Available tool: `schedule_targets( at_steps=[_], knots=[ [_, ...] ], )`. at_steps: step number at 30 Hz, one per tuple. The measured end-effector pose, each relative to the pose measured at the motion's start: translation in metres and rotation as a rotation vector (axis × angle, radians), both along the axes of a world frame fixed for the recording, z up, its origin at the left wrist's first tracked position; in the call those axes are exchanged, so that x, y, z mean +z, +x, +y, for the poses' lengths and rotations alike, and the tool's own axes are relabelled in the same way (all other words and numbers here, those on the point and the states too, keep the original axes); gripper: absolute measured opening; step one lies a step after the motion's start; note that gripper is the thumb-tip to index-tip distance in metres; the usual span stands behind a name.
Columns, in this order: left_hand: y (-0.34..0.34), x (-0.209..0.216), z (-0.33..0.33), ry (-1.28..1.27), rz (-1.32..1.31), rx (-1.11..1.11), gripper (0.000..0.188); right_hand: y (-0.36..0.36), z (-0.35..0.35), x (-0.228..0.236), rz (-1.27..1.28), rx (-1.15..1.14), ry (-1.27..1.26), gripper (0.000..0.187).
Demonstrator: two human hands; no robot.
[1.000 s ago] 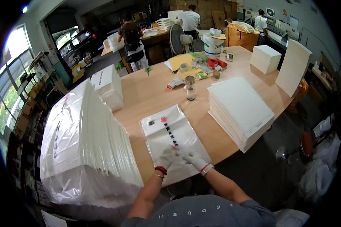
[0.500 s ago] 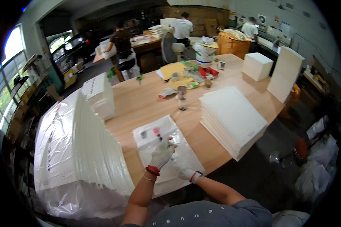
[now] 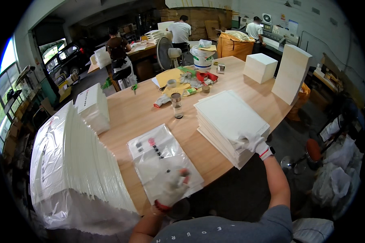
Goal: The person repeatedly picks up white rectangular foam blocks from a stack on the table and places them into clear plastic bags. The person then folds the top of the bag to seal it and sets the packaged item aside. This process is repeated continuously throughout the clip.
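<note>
My left hand (image 3: 172,186), in a white knit glove with bare-looking fingertips, is over the near part of a clear plastic bag (image 3: 176,153) with dark and red print. Motion blurs its fingers, so their grip cannot be made out. Under it, the bags or sheets overlap slightly at the near edge. My right hand (image 3: 254,145), gloved too, lies with fingers stretched over the near right corner of a stack of white boards (image 3: 231,111). It touches the top board, and nothing is seen held in it.
Tall piles of plastic-wrapped boards (image 3: 54,150) and a smaller pile (image 3: 91,103) stand at left. A glass jar (image 3: 177,106), gloves (image 3: 162,101), tape rolls (image 3: 171,83) and green scissors (image 3: 134,88) lie beyond. White blocks (image 3: 260,69) stand far right; a stool (image 3: 313,150) is at right. Co-workers are behind.
My right hand has moved from the plastic bag to the corner of the board stack at right. My left hand has drawn back toward me, uncovering the bag's print. The view has shifted slightly.
</note>
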State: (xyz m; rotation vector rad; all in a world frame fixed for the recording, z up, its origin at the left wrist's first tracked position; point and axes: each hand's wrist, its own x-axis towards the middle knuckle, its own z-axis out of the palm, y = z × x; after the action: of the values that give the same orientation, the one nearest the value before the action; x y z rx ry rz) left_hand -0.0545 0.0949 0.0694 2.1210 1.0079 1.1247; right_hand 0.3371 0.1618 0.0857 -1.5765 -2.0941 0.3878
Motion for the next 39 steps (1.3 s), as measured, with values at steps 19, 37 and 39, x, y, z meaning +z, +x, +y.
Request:
schedule_targets(
  at_steps=[19,37,39],
  knots=[
    [0.075,-0.064,-0.08,0.166,0.583,0.095,0.078,-0.171,-0.148,-0.08,1.159,-0.097,-0.059,0.04],
    [0.032,-0.061,-0.019,0.184,0.105,-0.066,0.036,-0.213,-0.114,-0.155,-0.076,-0.107,-0.233,0.031],
    [0.017,-0.085,-0.009,0.108,-0.027,0.011,0.036,-0.222,-0.098,-0.145,0.111,-0.257,-0.152,0.039]
  ],
)
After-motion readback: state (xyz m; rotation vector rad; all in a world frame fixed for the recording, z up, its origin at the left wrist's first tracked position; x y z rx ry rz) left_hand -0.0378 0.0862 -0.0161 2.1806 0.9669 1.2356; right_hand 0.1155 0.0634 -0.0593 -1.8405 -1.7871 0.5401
